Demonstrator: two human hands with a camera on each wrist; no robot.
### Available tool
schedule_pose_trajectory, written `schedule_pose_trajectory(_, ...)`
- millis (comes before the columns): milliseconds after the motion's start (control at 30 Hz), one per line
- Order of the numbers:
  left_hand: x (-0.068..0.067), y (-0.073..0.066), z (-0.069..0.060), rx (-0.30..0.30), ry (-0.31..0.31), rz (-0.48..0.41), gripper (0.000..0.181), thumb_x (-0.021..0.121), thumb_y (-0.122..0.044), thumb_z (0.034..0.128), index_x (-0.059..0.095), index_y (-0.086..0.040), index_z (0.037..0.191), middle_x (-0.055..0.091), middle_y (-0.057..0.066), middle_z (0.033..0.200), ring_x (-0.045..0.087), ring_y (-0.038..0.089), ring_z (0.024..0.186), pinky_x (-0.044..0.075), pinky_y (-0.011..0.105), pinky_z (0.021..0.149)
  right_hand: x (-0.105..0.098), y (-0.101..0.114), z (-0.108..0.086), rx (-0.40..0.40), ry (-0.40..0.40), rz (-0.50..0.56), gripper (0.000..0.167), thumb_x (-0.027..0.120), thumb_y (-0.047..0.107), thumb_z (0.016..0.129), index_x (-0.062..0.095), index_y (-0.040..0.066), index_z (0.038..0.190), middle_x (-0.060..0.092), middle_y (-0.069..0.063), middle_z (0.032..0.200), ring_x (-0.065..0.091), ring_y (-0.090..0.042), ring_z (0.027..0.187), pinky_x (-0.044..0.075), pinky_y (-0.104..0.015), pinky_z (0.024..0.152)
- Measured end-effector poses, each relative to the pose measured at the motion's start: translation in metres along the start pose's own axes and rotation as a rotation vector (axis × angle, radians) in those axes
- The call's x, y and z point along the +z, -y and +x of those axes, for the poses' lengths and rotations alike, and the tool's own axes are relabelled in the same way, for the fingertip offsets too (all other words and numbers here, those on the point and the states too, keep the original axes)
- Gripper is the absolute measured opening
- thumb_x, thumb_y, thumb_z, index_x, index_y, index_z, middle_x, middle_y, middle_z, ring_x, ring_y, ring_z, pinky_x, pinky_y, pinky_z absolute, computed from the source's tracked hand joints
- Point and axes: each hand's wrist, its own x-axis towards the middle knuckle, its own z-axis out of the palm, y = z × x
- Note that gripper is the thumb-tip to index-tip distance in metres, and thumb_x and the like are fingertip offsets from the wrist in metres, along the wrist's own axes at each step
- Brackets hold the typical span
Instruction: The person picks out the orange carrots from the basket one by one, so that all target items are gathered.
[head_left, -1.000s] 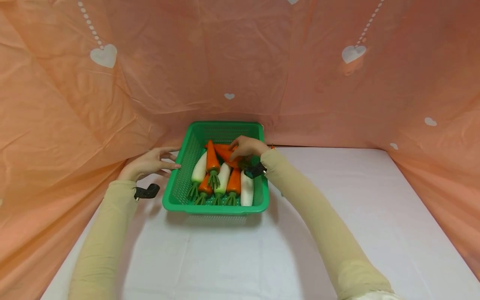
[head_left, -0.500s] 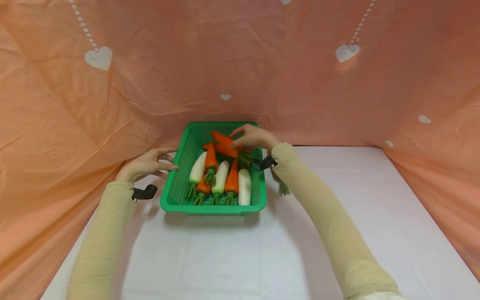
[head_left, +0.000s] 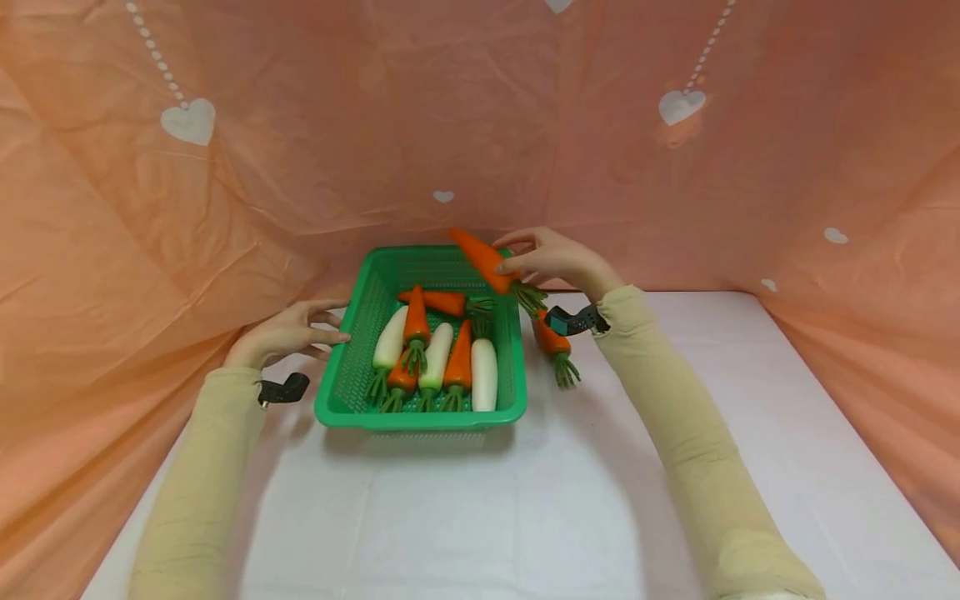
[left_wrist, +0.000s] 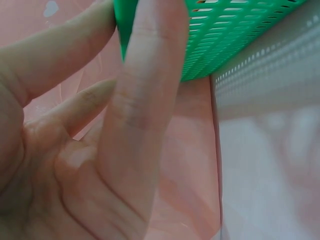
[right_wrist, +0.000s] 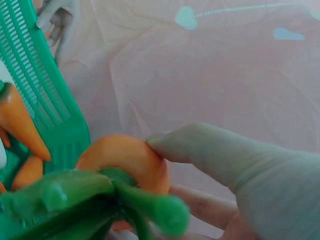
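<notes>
In the head view my right hand [head_left: 555, 257] pinches an orange carrot [head_left: 483, 260] between thumb and fingers, above the back right corner of a green basket [head_left: 420, 421]. The carrot's tip points up and left, and its green stem ends hang toward the wrist. The right wrist view shows the carrot's thick end [right_wrist: 120, 155] close up. With mostly straight fingers, my left hand [head_left: 281, 333] touches the basket's left rim. Inside the basket lie several carrots, such as one lying crosswise [head_left: 442, 303], and several white radishes, one at the right [head_left: 484, 375].
Another carrot [head_left: 551, 337] lies on the white tabletop [head_left: 675, 375], just right of the basket and partly behind the right wrist's camera. An orange cloth [head_left: 480, 150] with white hearts hangs behind and at both sides.
My right hand has lifted its carrot out of the basket, up and to the right. The carrot on the table now shows more. My left hand stays at the rim.
</notes>
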Motion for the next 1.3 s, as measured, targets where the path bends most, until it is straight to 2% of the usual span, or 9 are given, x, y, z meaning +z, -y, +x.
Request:
schedule_pose_trajectory(133,0.000,0.000,0.000,0.000,0.005,0.006,0.082,0.070,-0.020,0.0897,0.019,-0.006,0.153,0.042,0.027,0.129,0.060,0.027,0.102,0.052,0.048,0.083,-0.017,-0.010,-0.016,0.007,-0.039,0.011,0.051,0.069,0.025,0.090,0.052,0.015,0.137,0.051,-0.012,0.130,0.056,-0.026,0.089,0.050,-0.040,0.086)
schedule_pose_trajectory(267,-0.001,-0.001,-0.002,0.002,0.005,0.010,0.082,0.069,-0.019,0.0900,0.019,-0.006,0.153,0.041,0.029,0.132,0.060,0.029,0.104,0.053,0.046,0.082,-0.033,-0.024,-0.032,0.025,-0.083,0.004,0.053,0.068,0.025,0.090,0.050,0.012,0.139,0.052,-0.014,0.129,0.056,-0.025,0.085,0.052,-0.037,0.082)
schedule_pose_trajectory(367,0.000,-0.001,-0.003,0.006,0.006,0.007,0.082,0.069,-0.020,0.0900,0.018,-0.006,0.153,0.041,0.029,0.132,0.060,0.029,0.104,0.054,0.044,0.081,-0.043,-0.039,-0.044,0.053,-0.116,0.009,0.055,0.068,0.026,0.091,0.048,0.010,0.140,0.053,-0.017,0.126,0.055,-0.024,0.080,0.052,-0.034,0.077)
schedule_pose_trajectory(533,-0.001,0.002,-0.007,-0.007,-0.008,0.010,0.083,0.070,-0.022,0.0897,0.019,-0.008,0.154,0.040,0.027,0.132,0.060,0.028,0.103,0.054,0.041,0.080,-0.050,-0.068,-0.055,0.091,-0.142,0.029,0.058,0.067,0.026,0.091,0.045,0.007,0.142,0.055,-0.019,0.123,0.057,-0.022,0.083,0.053,-0.033,0.078)
schedule_pose_trajectory(867,-0.003,0.007,-0.017,-0.011,-0.031,0.011,0.082,0.068,-0.023,0.0910,0.018,-0.009,0.154,0.039,0.028,0.133,0.058,0.028,0.104,0.054,0.038,0.079,-0.031,-0.124,-0.061,0.170,-0.151,0.066,0.059,0.068,0.027,0.091,0.045,0.004,0.141,0.060,-0.018,0.114,0.056,-0.021,0.081,0.053,-0.034,0.077)
schedule_pose_trajectory(967,-0.003,0.009,-0.018,-0.011,-0.032,0.003,0.081,0.067,-0.021,0.0914,0.017,-0.009,0.154,0.040,0.027,0.132,0.058,0.029,0.104,0.054,0.040,0.079,-0.022,-0.135,-0.061,0.191,-0.170,0.067,0.057,0.069,0.026,0.090,0.048,0.003,0.138,0.063,-0.017,0.109,0.057,-0.021,0.078,0.054,-0.035,0.076)
schedule_pose_trajectory(1167,-0.003,0.010,-0.019,-0.010,-0.031,0.001,0.082,0.068,-0.023,0.0913,0.017,-0.009,0.154,0.038,0.028,0.133,0.058,0.029,0.105,0.054,0.039,0.080,-0.008,-0.151,-0.059,0.226,-0.187,0.008,0.059,0.068,0.028,0.090,0.047,0.001,0.138,0.062,-0.020,0.114,0.061,-0.022,0.088,0.054,-0.036,0.080)
schedule_pose_trajectory(1300,-0.002,0.009,-0.018,-0.013,-0.035,-0.001,0.082,0.069,-0.023,0.0905,0.018,-0.009,0.154,0.041,0.026,0.130,0.059,0.026,0.101,0.054,0.037,0.078,0.000,-0.157,-0.056,0.237,-0.216,-0.021,0.058,0.067,0.026,0.090,0.047,-0.001,0.138,0.060,-0.024,0.117,0.062,-0.022,0.087,0.054,-0.034,0.077)
